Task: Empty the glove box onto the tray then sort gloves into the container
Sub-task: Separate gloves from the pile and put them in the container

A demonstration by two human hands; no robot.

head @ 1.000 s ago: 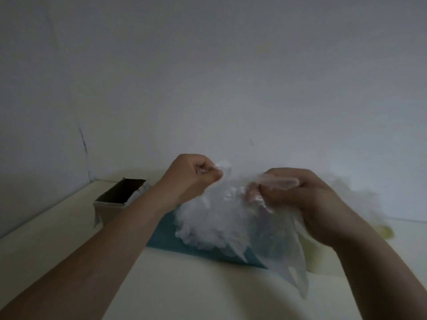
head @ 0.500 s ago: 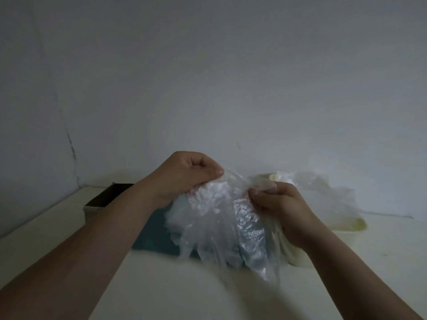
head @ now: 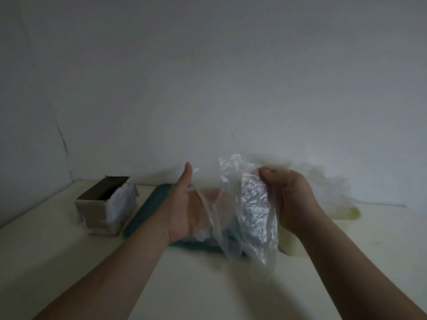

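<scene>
gloves (head: 250,204): bunch of thin clear plastic film, crumpled and shiny, held in the air over the right end of the tray. Loose tails hang below the hand, and the lowest crosses the tray's front edge in this view. Can't tell how many are in the bunch.
right hand (head: 294,200): grips the bunch near its top, thumb on the near side, fingers curled round behind. Film sticks up above the thumb.
left hand (head: 184,204): spread, palm facing right, thumb up. Fingers are straight, seen blurred through the film. A thin strip of film lies across the palm, with no finger curled on it.
tray (head: 147,209): teal, flat on the table, between glove box and container.
tray pile (head: 199,235): more clear film lying on the tray, under the left hand.
container (head: 349,214): cream tub just right of the tray, partly hidden by the right hand.
container heap (head: 323,188): clear film rising above the tub's rim.
glove box (head: 104,204): cardboard, top open, inside dark, right face white. Near the tray's left side.
table (head: 208,285): pale, set against a plain wall (head: 208,77).
</scene>
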